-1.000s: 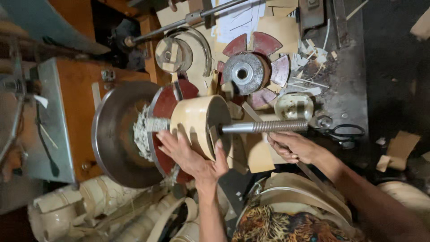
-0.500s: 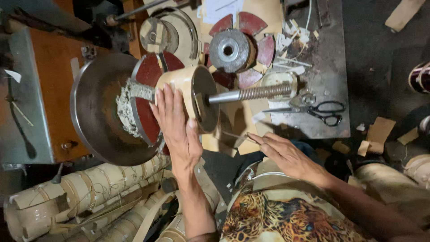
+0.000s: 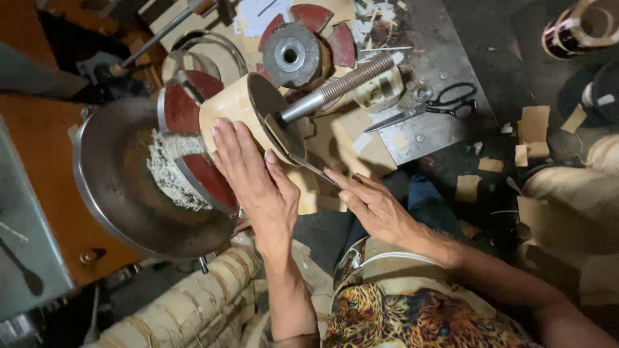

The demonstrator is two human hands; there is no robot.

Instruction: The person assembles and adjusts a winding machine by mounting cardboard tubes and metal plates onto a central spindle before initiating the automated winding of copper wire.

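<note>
Closest to me, my right hand (image 3: 374, 206) lies flat, fingers spread, holding nothing, fingertips touching a thin metal strip (image 3: 303, 158) that runs up-left toward the spool. My left hand (image 3: 258, 177) is the nearer one: palm pressed on the cream spool (image 3: 235, 109), fingers together, not gripping. The spool sits on a threaded rod (image 3: 342, 84) whose long axis runs up-right, away from me. Left of it: red disc (image 3: 193, 129), steel bowl (image 3: 116, 187). Farther off: scissors (image 3: 432, 106), metal hub (image 3: 290, 55).
</note>
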